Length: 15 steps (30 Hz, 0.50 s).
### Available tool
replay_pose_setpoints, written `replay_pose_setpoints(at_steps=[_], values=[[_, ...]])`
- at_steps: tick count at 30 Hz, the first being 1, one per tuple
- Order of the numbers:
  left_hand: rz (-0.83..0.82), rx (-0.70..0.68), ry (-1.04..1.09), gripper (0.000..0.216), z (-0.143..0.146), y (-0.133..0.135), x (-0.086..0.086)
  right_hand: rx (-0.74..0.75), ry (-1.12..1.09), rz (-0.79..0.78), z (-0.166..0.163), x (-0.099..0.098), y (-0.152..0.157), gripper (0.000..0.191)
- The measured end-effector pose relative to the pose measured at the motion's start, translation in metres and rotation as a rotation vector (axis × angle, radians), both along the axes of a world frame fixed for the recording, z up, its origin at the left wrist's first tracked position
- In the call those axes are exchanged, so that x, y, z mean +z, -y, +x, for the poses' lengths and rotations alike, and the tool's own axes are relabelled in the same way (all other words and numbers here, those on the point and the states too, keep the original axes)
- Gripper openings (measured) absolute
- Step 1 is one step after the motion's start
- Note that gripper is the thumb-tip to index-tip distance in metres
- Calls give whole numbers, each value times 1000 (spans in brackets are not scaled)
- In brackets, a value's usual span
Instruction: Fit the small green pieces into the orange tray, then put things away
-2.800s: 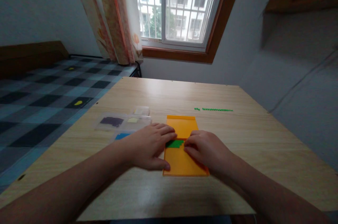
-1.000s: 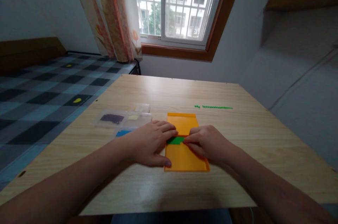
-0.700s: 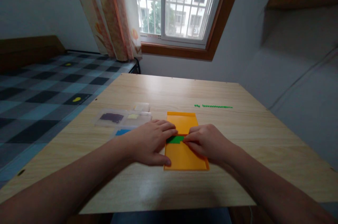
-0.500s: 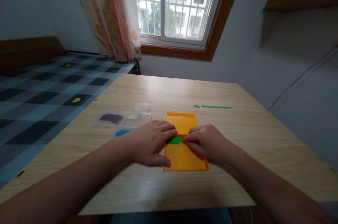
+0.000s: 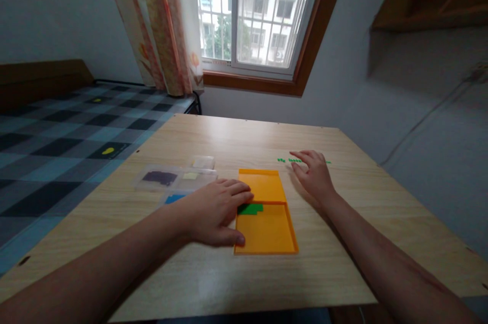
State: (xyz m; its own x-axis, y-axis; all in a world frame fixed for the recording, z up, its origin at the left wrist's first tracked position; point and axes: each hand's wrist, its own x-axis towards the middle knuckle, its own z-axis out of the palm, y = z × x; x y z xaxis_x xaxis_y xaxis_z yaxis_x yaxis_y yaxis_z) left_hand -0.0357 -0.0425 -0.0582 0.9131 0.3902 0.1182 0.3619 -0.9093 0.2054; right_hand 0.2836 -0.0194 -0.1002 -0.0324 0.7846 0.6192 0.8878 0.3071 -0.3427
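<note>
An orange plastic case lies unfolded on the table, with two shallow trays joined by a ridge. A patch of small green pieces fills the top left of its nearer tray, with a stepped edge. My left hand rests across the case's left edge, fingers outstretched and thumb spread at the lower left corner. Beyond the case on the right, my right hand hovers by a row of loose green pieces, its thumb and forefinger apart. No piece shows between those fingertips. The hand hides part of the row.
Clear plastic boxes stand left of the case: one with dark purple pieces, one with pale yellow pieces, one with blue pieces partly behind my left arm. A checked bed adjoins the wooden table. A window is behind.
My right hand has left the green patch in the case, moving away and right to the loose row, and its fingers have opened. My left hand stays on the case. The view has tilted slightly.
</note>
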Motion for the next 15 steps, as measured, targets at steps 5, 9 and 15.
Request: replay_pose_setpoints(at_steps=[5,9,15], values=[[8,7,10,76,0,-1,2,-185,200,-239,-1,-24,-19,45],[11,24,-4,74,1,0,4,-192,308,-366,-9,-28,-22,47],[5,32,-8,74,0,1,3,-150,318,-323,-9,-25,-21,36]])
